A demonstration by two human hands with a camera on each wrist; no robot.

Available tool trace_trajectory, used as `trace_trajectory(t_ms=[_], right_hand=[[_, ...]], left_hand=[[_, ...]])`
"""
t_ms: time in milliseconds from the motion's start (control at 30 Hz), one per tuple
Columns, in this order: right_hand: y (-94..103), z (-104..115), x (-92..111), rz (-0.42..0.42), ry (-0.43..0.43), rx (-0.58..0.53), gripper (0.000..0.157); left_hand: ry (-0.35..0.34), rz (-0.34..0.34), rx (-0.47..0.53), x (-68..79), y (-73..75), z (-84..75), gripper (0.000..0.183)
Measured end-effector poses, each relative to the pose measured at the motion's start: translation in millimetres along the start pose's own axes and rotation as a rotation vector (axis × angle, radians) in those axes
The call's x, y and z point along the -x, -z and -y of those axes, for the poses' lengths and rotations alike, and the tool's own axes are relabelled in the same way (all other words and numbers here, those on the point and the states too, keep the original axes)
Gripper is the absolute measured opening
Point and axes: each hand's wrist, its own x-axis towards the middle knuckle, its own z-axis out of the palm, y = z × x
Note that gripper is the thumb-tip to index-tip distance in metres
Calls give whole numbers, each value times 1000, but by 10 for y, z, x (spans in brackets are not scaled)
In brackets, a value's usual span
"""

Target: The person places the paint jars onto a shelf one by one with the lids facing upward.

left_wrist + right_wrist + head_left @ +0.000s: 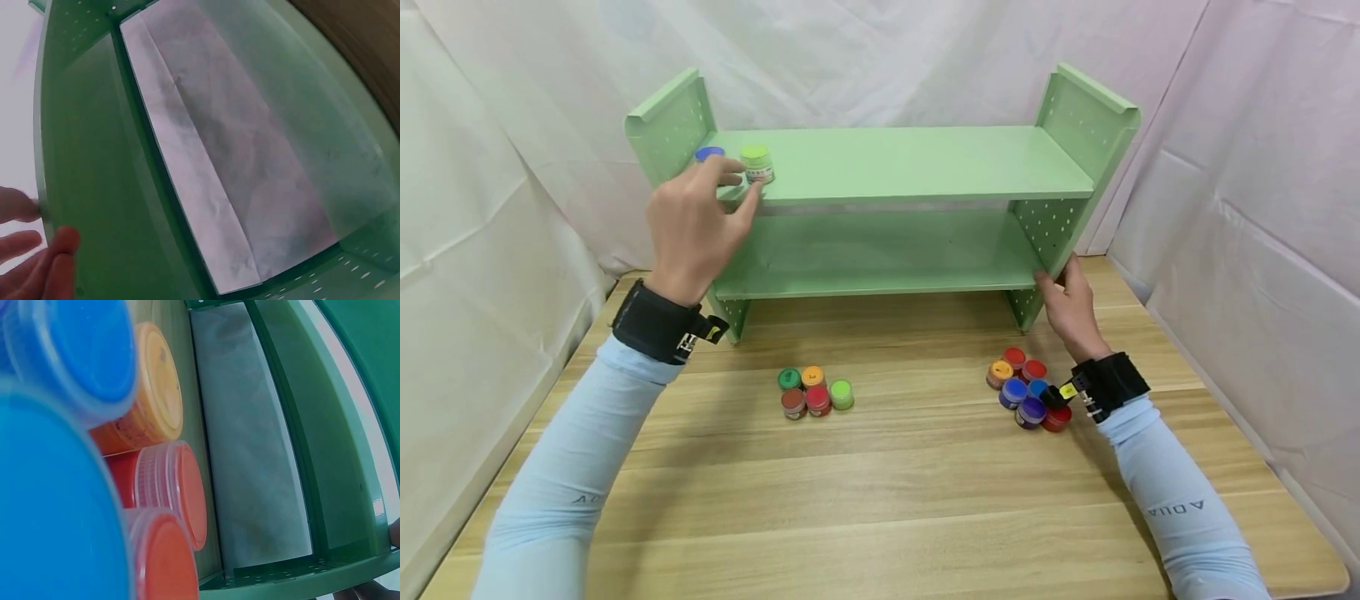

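Observation:
My left hand (696, 217) is raised at the left end of the green shelf's (895, 162) upper board. Its thumb and fingertips are spread apart, right beside a small jar with a lime-green lid (757, 163). Just behind those fingers is a blue-lidded jar (709, 153), partly hidden by the hand. In the left wrist view, the fingers (59, 262) show at the board's edge. My right hand (1071, 308) grips the shelf's right side panel, thumb in front by the lower board and the other fingers mostly hidden behind.
Several small lidded jars (817, 400) stand clustered on the wooden table (880, 500), left of centre. Another group, with a yellow-orange-lidded jar (999, 373) among red, blue and purple ones, sits near my right wrist. White cloth (880, 58) hangs behind and at both sides.

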Motion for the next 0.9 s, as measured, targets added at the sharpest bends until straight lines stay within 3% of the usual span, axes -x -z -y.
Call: trace_trajectory(t_ms=[133, 233, 367, 567, 900], right_hand=[[5, 0, -5, -6, 1, 7, 54], [12, 1, -10, -11, 2, 12, 54], [19, -2, -8, -12, 0, 17, 54], [26, -12, -3, -15, 1, 15, 54], [5, 7, -13, -9, -5, 8, 54]], left_hand=[[-50, -89, 22, 96, -27, 14, 17], [-59, -145, 92, 172, -43, -19, 14], [-103, -164, 188, 264, -76, -74, 13], [-173, -79, 261, 495, -215, -121, 8], [-156, 81, 350, 923, -463, -166, 9]])
